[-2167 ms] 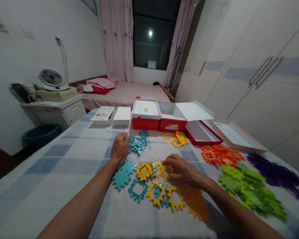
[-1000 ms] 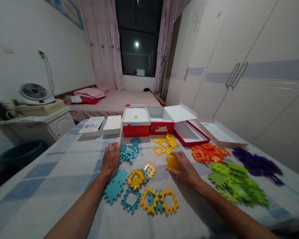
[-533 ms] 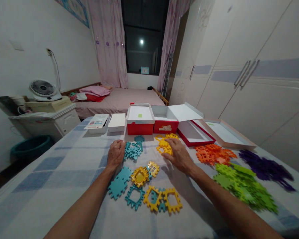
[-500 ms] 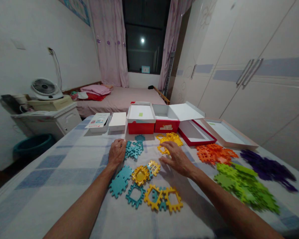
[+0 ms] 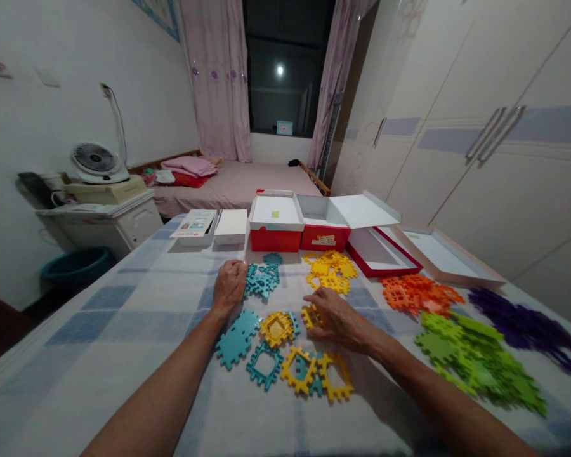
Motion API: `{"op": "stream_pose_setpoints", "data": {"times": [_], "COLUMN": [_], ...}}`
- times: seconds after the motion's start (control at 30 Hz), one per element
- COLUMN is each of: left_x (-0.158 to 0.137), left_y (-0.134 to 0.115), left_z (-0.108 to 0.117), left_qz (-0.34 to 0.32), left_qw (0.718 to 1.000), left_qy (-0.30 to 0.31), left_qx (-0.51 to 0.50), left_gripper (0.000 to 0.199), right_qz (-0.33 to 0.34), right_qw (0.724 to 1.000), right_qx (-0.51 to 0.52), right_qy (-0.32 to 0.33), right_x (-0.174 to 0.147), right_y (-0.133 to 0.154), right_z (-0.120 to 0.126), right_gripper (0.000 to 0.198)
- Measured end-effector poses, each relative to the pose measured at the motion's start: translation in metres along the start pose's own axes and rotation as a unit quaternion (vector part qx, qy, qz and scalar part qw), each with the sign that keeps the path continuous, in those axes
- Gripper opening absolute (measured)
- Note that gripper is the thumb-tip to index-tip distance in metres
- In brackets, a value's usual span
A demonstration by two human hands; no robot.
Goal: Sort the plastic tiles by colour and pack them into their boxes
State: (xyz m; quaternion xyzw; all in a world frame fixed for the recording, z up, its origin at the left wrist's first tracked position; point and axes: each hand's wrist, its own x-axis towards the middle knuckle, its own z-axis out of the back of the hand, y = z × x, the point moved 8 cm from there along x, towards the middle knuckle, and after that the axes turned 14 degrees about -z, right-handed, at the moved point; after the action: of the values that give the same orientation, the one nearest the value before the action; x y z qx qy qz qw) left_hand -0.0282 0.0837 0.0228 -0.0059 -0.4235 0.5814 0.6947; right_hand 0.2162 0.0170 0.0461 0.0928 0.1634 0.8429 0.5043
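Observation:
My right hand (image 5: 340, 319) pinches a small yellow window-patterned interlocking piece (image 5: 310, 316) between thumb and fingers, just above the cloth. My left hand (image 5: 230, 285) rests with curled fingers against the left edge of a pile of teal interlocking pieces (image 5: 262, 280); what its fingers hold, if anything, is hidden. Between my forearms lie a solid teal panel (image 5: 235, 341), a yellow piece with a raised square middle (image 5: 276, 329), a teal frame (image 5: 265, 366), and two yellow frames (image 5: 298, 370) with teal pieces under and between them.
Beyond my right hand is a yellow pile (image 5: 332, 271). Orange (image 5: 419, 293), lime green (image 5: 480, 355) and purple pieces (image 5: 523, 324) lie to the right. Red and white boxes (image 5: 276, 238), two small white boxes (image 5: 231, 226) and shallow lids (image 5: 447, 254) line the far edge.
My right hand has come down and closed on the small yellow window piece, which has shifted right, away from the teal piece beside it. My left hand stays by the teal pile.

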Motion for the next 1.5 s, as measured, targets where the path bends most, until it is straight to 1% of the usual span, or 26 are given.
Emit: {"op": "stream_pose_setpoints", "data": {"times": [0.1,0.17,0.23,0.3,0.33,0.37,0.43,0.5,0.57,0.67,0.73,0.77,0.83,0.87,0.9,0.93,0.97,1.0,1.07,1.13,1.17,1.2,1.27,1.33,1.43,1.5], "left_x": [0.0,0.0,0.001,0.001,0.001,0.001,0.001,0.0,0.0,0.0,0.0,0.0,0.0,0.0,0.001,0.001,0.001,0.001,0.001,0.001,0.001,0.001,0.0,0.0,0.0,0.0], "left_y": [-0.001,-0.001,-0.002,-0.002,-0.002,-0.002,-0.002,-0.002,-0.002,-0.002,-0.002,-0.003,-0.003,-0.003,-0.003,-0.003,-0.003,-0.004,-0.004,-0.004,-0.004,-0.004,-0.004,-0.004,-0.004,-0.003], "left_z": [0.0,0.0,0.0,0.001,0.001,0.001,0.001,0.001,0.001,0.002,0.001,0.001,0.001,0.001,0.001,0.001,0.001,0.002,0.002,0.002,0.002,0.002,0.002,0.003,0.003,0.003], "left_qz": [0.0,0.001,0.003,0.003,0.002,0.002,0.002,0.003,0.004,0.004,0.003,0.003,0.004,0.005,0.007,0.008,0.008,0.009,0.01,0.012,0.013,0.014,0.015,0.016,0.016,0.016], "left_qw": [1.0,1.0,1.0,1.0,1.0,1.0,1.0,1.0,1.0,1.0,1.0,1.0,1.0,1.0,1.0,1.0,1.0,1.0,1.0,1.0,1.0,1.0,1.0,1.0,1.0,1.0], "left_qy": [0.003,0.004,0.005,0.006,0.006,0.007,0.009,0.007,0.006,0.005,0.007,0.007,0.007,0.007,0.006,0.005,0.005,0.004,0.005,0.007,0.009,0.01,0.011,0.01,0.008,0.007], "left_qx": [0.0,0.001,0.002,0.002,0.002,0.002,0.002,0.003,0.003,0.004,0.002,0.002,0.0,0.0,0.0,0.0,0.0,-0.001,-0.001,0.0,0.001,0.002,0.003,0.003,0.002,0.002], "left_gripper": [0.05,0.049,0.048,0.049,0.049,0.05,0.05,0.049,0.049,0.05,0.05,0.051,0.051,0.051,0.051,0.051,0.051,0.051,0.05,0.048,0.048,0.047,0.046,0.046,0.046,0.047], "right_qz": [-0.001,-0.013,-0.048,-0.066,-0.054,-0.026,0.052,0.103,0.107,0.086,0.068,0.053,-0.003,-0.042,-0.076,-0.1,-0.11,-0.106,-0.071,-0.051,-0.05,-0.052,-0.061,-0.067,-0.086,-0.106], "right_qw": [1.0,0.996,0.983,0.974,0.977,0.985,0.995,0.994,0.993,0.995,0.994,0.993,0.986,0.977,0.967,0.961,0.963,0.973,0.994,0.994,0.991,0.99,0.991,0.992,0.993,0.992], "right_qx": [-0.004,-0.027,-0.054,-0.052,-0.034,-0.01,0.034,0.048,0.045,0.057,0.077,0.084,0.071,0.053,0.034,0.02,0.017,0.025,0.056,0.069,0.062,0.047,0.016,0.007,0.032,0.053], "right_qy": [-0.028,-0.086,-0.166,-0.211,-0.202,-0.173,-0.077,-0.002,0.016,-0.003,-0.03,-0.058,-0.149,-0.201,-0.241,-0.258,-0.246,-0.204,-0.062,0.068,0.106,0.124,0.121,0.105,0.079,0.041], "right_x": [0.007,0.016,0.023,0.024,0.024,0.022,0.016,0.007,0.002,0.006,0.012,0.016,0.022,0.022,0.02,0.016,0.012,0.006,-0.012,-0.039,-0.052,-0.062,-0.074,-0.077,-0.072,-0.067], "right_y": [-0.016,-0.026,-0.033,-0.029,-0.021,-0.009,0.022,0.049,0.062,0.062,0.05,0.041,0.016,0.002,-0.009,-0.018,-0.023,-0.023,-0.013,0.001,0.007,0.011,0.014,0.012,0.005,0.004], "right_z": [0.014,0.032,0.052,0.062,0.059,0.052,0.026,-0.001,-0.018,-0.021,-0.009,0.002,0.031,0.046,0.059,0.067,0.071,0.068,0.05,0.028,0.02,0.014,0.007,0.007,0.016,0.025], "right_gripper": [0.05,0.044,0.04,0.04,0.041,0.042,0.048,0.053,0.053,0.052,0.053,0.052,0.049,0.05,0.051,0.053,0.053,0.052,0.048,0.048,0.048,0.047,0.041,0.037,0.036,0.036]}}
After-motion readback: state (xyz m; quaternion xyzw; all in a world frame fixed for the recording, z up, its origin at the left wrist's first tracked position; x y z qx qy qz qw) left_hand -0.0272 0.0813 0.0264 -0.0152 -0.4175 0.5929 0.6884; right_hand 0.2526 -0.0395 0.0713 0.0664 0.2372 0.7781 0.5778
